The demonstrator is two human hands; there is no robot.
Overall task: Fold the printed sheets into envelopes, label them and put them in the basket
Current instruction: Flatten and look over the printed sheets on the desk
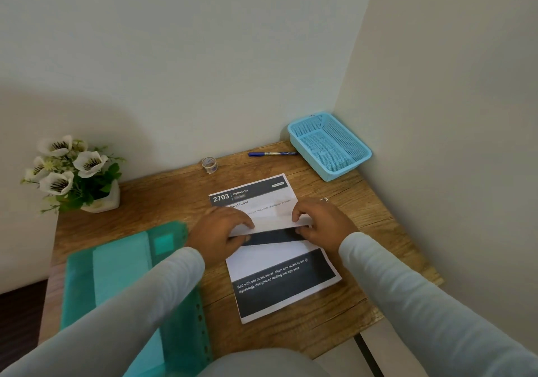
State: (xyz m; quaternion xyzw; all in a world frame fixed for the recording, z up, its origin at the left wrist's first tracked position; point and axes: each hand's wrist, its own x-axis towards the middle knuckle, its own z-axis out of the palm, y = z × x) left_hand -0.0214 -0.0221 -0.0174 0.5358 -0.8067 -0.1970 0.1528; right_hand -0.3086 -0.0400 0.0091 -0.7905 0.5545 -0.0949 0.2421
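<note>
Teal plastic folder covers the left front of the wooden table, its punched edge beside your left hand. Both hands pinch the raised fold across the white printed paper sheet at table centre, your right hand on its right end. Bare wood lies between the sheet and the light-blue mesh plastic basket in the far right corner.

The wooden table stood in a wall corner. At its centre lay a printed sheet headed "2703 BEDROOM", with a dark-banded printed portion towards 6 o'clock; whether these were one sheet could not be determined. Also on the surface were a green plastic folder at 8 o'clock, a white pot of flowers at 10, a roll of clear tape at 12, a blue pen at 1 and a blue mesh basket at 2.
</note>
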